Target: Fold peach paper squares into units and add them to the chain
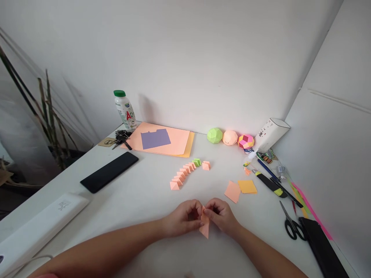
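Note:
Both my hands meet low over the white table [139, 200], pinching one small folded piece of peach paper [205, 226]. My left hand [184, 217] holds its left side with fingers curled closed. My right hand [222, 215] grips the top right edge, fingers pressed together. The paper's pointed lower end hangs toward me between the hands. Beyond them lies a curved row of several folded peach and green paper units [185, 173]. To the right of my right hand lie a loose peach square [232, 191] and an orange square [247, 186].
A black phone [109, 171], keys [121, 138], a green-capped bottle [125, 110] and a paper stack [162, 141] lie at the back left. Three paper balls [230, 138] and a white box [271, 134] stand by the wall. Pens [275, 181], a cutter [269, 184] and scissors [292, 224] lie right.

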The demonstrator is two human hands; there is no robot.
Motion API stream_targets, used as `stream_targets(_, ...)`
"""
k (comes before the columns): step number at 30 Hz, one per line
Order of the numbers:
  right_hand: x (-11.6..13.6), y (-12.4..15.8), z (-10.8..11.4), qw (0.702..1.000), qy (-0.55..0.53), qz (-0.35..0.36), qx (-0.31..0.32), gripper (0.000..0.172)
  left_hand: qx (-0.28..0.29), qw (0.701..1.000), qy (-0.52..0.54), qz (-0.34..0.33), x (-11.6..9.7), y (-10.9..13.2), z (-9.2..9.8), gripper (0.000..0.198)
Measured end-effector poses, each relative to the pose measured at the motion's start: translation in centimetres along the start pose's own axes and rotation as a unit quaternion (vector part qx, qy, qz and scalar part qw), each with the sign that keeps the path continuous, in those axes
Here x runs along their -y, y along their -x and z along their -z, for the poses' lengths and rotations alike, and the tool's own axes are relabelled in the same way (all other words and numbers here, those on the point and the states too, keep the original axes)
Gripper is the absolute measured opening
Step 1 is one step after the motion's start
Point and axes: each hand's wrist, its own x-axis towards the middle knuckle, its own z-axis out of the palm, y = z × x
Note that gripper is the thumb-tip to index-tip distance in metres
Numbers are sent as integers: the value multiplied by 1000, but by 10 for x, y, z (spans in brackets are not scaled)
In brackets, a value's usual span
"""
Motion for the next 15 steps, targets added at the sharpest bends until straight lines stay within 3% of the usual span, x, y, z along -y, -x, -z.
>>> stream_targets(9,3,0,1,999,6,-13,32,33,-40,999,-32,8,-3,1,2,29)
stream_targets(15,2,-1,0,994,61,65,58,35,-25,1000,1,-7,-5,3,3,23)
